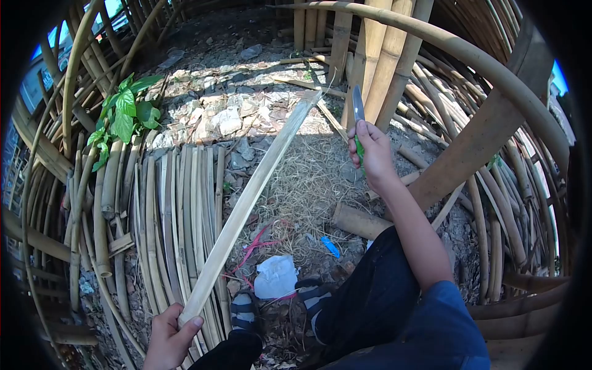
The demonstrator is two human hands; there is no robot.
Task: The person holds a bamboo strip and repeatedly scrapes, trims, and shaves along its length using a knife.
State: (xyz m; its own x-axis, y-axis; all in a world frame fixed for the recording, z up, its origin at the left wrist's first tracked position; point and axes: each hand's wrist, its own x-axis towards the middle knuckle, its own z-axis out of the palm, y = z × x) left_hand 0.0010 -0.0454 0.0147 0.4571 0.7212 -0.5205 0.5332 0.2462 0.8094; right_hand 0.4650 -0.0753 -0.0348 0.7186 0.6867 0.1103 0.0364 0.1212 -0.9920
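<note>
Green-handled, the knife (pixel 358 111) fills the right grip (pixel 369 148), blade apart from the bamboo strip (pixel 246 213) whose lower end the left grip (pixel 172 336) clasps.

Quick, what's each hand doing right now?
Left hand: closed on the lower end of a long bamboo strip.
Right hand: closed around the green handle of a knife, blade up.

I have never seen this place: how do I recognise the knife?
Find the thick bamboo pole arching across the upper right. Below it, the right hand holds the knife, blade up. Shiny blade and green handle set it apart from the long pale strip in the left hand.
</note>
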